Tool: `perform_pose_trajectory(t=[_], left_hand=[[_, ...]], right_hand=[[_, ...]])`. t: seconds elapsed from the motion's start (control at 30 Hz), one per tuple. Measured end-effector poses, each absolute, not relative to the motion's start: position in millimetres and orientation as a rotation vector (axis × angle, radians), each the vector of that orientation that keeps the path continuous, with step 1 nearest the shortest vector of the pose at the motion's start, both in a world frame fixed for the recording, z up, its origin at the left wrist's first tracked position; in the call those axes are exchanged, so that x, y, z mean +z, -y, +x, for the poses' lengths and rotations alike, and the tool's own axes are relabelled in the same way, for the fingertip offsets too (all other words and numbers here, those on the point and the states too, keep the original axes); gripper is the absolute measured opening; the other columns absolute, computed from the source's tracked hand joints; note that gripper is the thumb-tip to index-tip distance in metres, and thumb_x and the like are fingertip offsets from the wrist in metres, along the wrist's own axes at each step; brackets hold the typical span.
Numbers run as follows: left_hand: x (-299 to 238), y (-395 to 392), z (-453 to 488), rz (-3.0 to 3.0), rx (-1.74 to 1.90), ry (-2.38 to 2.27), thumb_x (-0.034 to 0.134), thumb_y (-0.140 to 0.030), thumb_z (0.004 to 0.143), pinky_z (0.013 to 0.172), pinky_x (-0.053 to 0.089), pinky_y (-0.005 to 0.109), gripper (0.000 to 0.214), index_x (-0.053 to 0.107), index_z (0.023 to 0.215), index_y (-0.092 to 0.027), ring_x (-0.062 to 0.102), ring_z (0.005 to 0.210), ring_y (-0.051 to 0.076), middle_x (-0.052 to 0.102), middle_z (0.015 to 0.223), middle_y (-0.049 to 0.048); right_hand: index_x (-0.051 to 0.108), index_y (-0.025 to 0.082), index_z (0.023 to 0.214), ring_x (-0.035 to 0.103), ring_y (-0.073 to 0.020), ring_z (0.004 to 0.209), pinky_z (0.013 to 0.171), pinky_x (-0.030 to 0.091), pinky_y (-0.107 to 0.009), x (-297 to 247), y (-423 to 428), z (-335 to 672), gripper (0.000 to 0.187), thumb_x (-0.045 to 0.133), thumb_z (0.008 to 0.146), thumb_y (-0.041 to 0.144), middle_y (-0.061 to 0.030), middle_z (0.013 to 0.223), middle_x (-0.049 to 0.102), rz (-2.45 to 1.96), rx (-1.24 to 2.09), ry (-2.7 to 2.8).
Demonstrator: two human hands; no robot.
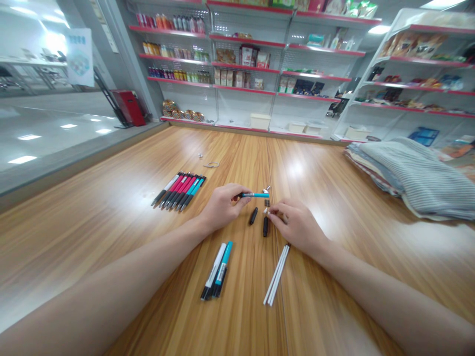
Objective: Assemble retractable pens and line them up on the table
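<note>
My left hand (227, 203) is closed on a blue pen barrel (261, 195), which points to the right above the table. The fingers of my right hand (295, 220) pinch a small white piece (265, 211), too small to name. Just under it lies a black pen grip (265, 227), with another black grip (254, 216) to its left. Small metal and dark pen parts (266, 190) lie beyond the barrel. Nearer to me are a white pen barrel (217, 264), a blue pen barrel (224, 264) and several white refills (276, 277).
A row of white, red and blue pens (180, 190) lies at left on the wooden table (148, 306). Behind it are a thin wire loop (211, 164) and a tiny shiny piece (200, 155). Folded cloths (411, 178) are piled at right. Stocked shelves (245, 64) stand beyond the table.
</note>
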State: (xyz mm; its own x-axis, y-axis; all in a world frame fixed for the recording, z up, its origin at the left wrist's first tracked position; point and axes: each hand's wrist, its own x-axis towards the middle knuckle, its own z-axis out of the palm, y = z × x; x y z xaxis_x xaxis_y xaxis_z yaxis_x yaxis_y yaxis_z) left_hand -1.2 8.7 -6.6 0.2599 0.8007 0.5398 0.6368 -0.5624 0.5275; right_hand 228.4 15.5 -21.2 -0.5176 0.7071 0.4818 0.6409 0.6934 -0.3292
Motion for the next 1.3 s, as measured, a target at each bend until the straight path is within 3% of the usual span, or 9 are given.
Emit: perform_pose_trajectory(t=[0.5, 1.3], left_hand=[[-8.3, -10.6, -2.0, 2.363, 1.233, -1.282, 0.056, -0.028, 0.088, 0.074, 0.045, 0.026, 0.018, 0.07, 0.096, -0.019, 0.058, 0.079, 0.014, 0.065, 0.084, 0.005], [-13.9, -14.2, -3.2, 2.386, 1.235, -1.203, 0.054, -0.017, 0.087, 0.074, 0.044, 0.027, 0.009, 0.063, 0.088, -0.015, 0.056, 0.081, 0.015, 0.062, 0.083, 0.0046]], right_hand=[[0.064, 0.019, 0.081, 0.057, -0.0188, 0.082, 0.075, 0.044, -0.032, -19.9, -17.3, 228.7, 0.009, 0.057, 0.088, 0.02, -0.0043, 0.082, 0.063, -1.04, 0.153, 2.306], [0.061, 0.02, 0.077, 0.056, -0.0178, 0.08, 0.072, 0.042, -0.03, -21.0, -16.2, 227.9, 0.01, 0.059, 0.087, 0.021, -0.0026, 0.08, 0.061, -1.107, 0.213, 2.327]])
